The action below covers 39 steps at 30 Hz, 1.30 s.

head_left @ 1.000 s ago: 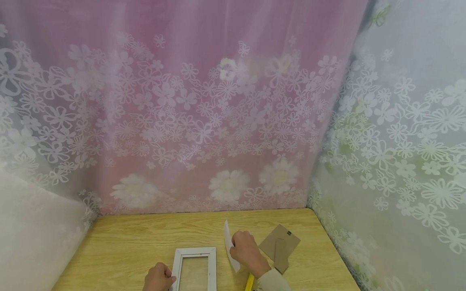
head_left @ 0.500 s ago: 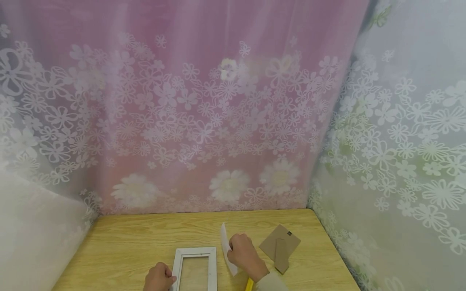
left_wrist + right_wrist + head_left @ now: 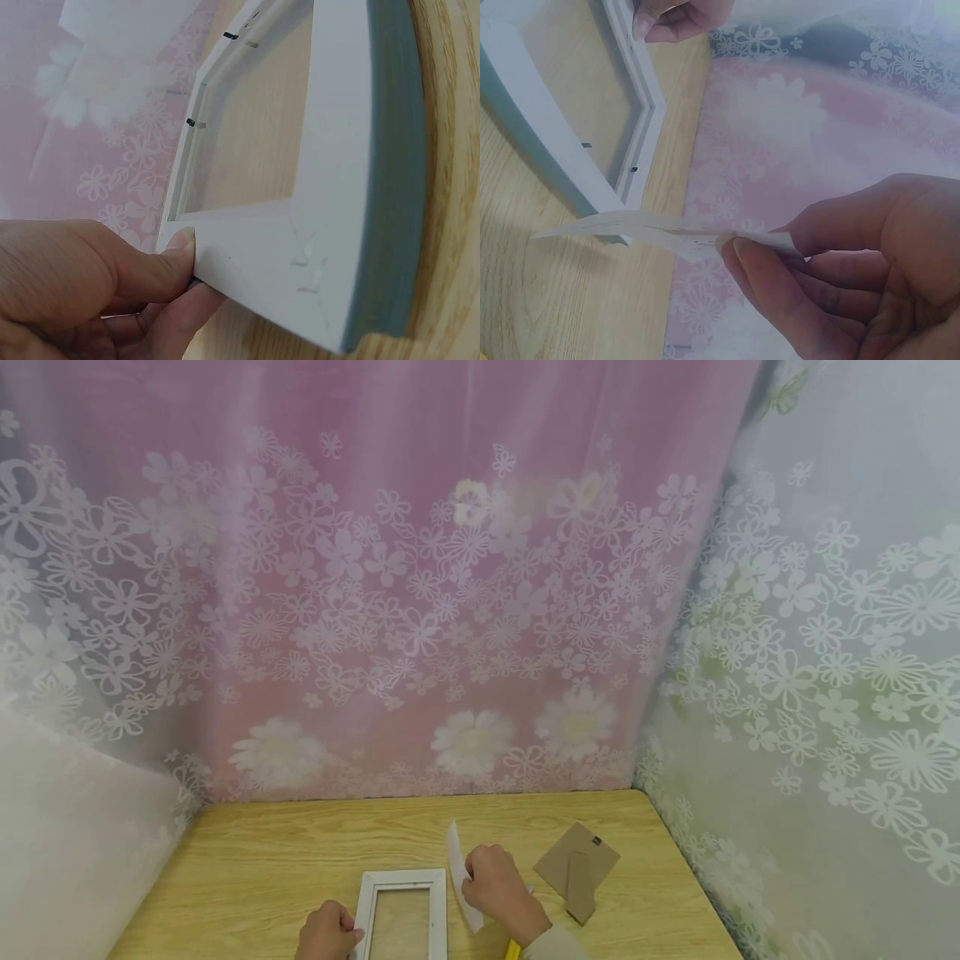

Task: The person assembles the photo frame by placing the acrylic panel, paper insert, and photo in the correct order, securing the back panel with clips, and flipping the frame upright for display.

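Note:
A white picture frame [image 3: 401, 914] lies face down on the wooden table [image 3: 270, 860], its back open. My left hand [image 3: 326, 933] grips its left edge; in the left wrist view the thumb [image 3: 161, 255] presses the frame [image 3: 330, 225] from above with fingers beneath. My right hand [image 3: 495, 889] pinches a thin white sheet [image 3: 459, 877] held on edge just right of the frame. The right wrist view shows the sheet [image 3: 652, 229] between thumb and fingers of the right hand [image 3: 840, 277], above the frame [image 3: 570, 150].
A brown cardboard backing with a stand [image 3: 576, 870] lies on the table to the right. Something yellow [image 3: 513, 949] shows under my right wrist. Flowered curtains [image 3: 450, 610] close off the table at the back and both sides.
My right hand has carried the white sheet a little to the left, closer to the frame. The left hand and frame have stayed put.

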Tool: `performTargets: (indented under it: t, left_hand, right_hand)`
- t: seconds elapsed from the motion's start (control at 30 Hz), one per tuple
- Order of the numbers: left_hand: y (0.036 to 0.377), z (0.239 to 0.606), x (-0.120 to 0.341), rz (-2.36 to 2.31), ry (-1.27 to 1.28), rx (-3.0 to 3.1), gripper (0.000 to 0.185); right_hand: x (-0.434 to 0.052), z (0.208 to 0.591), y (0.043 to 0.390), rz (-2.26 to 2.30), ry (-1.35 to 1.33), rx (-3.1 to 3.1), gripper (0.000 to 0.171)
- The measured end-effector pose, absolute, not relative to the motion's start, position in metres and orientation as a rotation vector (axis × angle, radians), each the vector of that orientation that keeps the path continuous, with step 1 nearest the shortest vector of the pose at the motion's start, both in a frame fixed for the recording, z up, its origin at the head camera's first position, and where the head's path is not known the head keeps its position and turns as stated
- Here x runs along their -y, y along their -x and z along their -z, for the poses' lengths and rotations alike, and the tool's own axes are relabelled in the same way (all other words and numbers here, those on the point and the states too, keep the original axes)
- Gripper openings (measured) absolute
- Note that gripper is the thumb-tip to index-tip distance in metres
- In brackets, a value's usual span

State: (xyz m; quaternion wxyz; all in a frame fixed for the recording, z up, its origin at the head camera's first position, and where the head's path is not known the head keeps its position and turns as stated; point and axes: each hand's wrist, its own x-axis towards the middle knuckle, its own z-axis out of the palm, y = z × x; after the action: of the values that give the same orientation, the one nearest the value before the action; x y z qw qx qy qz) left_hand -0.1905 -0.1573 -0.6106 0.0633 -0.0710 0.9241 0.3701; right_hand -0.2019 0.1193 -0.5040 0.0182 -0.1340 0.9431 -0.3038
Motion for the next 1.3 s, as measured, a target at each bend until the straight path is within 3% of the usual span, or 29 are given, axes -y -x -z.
performTargets:
  t: [1.3]
  left_hand:
    - [0.19,0.609,0.156,-1.118,0.224,-2.784,0.022]
  right_hand:
    - [-0.101,0.499,0.185,0.996,0.537,-2.917,0.058]
